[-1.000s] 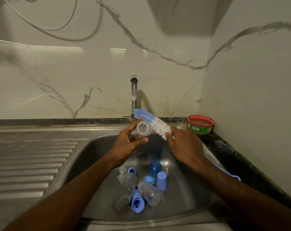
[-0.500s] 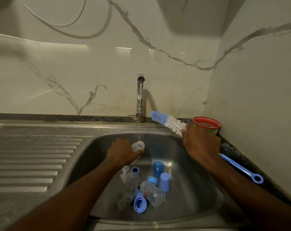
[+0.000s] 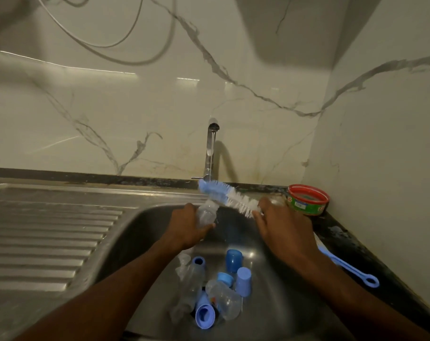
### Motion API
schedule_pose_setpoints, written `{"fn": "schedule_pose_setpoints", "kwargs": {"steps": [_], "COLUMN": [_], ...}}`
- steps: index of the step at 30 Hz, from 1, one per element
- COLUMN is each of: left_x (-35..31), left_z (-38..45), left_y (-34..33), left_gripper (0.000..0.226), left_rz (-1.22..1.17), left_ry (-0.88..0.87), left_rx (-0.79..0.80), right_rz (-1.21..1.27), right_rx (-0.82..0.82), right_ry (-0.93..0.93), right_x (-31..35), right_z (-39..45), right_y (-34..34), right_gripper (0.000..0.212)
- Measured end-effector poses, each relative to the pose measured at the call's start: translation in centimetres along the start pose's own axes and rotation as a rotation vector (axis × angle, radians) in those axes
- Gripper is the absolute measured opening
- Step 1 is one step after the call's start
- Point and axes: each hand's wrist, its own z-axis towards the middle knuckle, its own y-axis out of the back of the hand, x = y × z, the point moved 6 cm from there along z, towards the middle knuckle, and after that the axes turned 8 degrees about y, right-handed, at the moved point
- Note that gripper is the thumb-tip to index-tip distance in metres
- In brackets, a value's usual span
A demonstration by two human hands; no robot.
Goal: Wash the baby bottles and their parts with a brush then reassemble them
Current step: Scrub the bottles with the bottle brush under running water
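Observation:
My left hand point(image 3: 188, 226) grips a clear baby bottle point(image 3: 207, 212) over the steel sink point(image 3: 145, 217), its open end pointing up toward the tap. My right hand point(image 3: 281, 226) holds the bottle brush point(image 3: 230, 198) by its handle. The brush's blue-and-white bristle head lies just above the bottle's mouth, and the blue handle's ring end point(image 3: 371, 282) sticks out behind my wrist. On the sink floor lie two more clear bottles point(image 3: 225, 300), blue caps point(image 3: 233, 260), a lilac cap point(image 3: 243, 280) and a blue collar point(image 3: 204, 315).
A steel tap point(image 3: 211, 153) stands behind the sink. A red-rimmed green tub point(image 3: 307, 200) sits on the dark counter at the back right corner. A ribbed steel drainboard point(image 3: 49, 232) lies to the left. Marble walls close in behind and to the right.
My left hand has lifted the bottle from low under the tap up toward the brush. My right hand has swung the brush head left and down to the bottle's mouth.

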Motion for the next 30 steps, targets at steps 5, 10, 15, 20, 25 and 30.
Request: {"fn": "schedule_pose_setpoints", "kwargs": {"steps": [5,10,15,20,25,30], "left_x": [-2.4,-2.2,-2.5,-4.6,-2.0,-3.5], "left_z": [-1.2,-0.9,-1.3,-2.3,-1.0,-1.9], "left_y": [-0.7,-0.1,-0.5,-1.8,1.1,-0.1], "left_gripper": [0.038,0.013,0.03,0.036,0.038,0.039], "left_rz": [-0.237,-0.304,-0.293,-0.4,-0.538,-0.527], "left_ry": [-0.202,-0.144,-0.232,-0.318,-0.14,-0.227], "left_rx": [0.142,0.093,0.197,0.311,0.118,0.23], "right_rz": [-0.052,0.051,-0.029,-0.013,0.087,0.069], "right_rx": [0.039,0.155,0.037,0.045,0.132,0.118], "right_ry": [0.086,0.08,0.126,0.103,0.098,0.082], "right_x": [2.2,1.0,0.3,3.5,0.5,1.2], "right_z": [0.7,1.1,-0.4,1.8,0.2,1.0], "right_y": [-0.7,-0.9,0.2,0.0,0.4,-0.5], "right_gripper": [0.025,0.033,0.025,0.02,0.028,0.025]}}
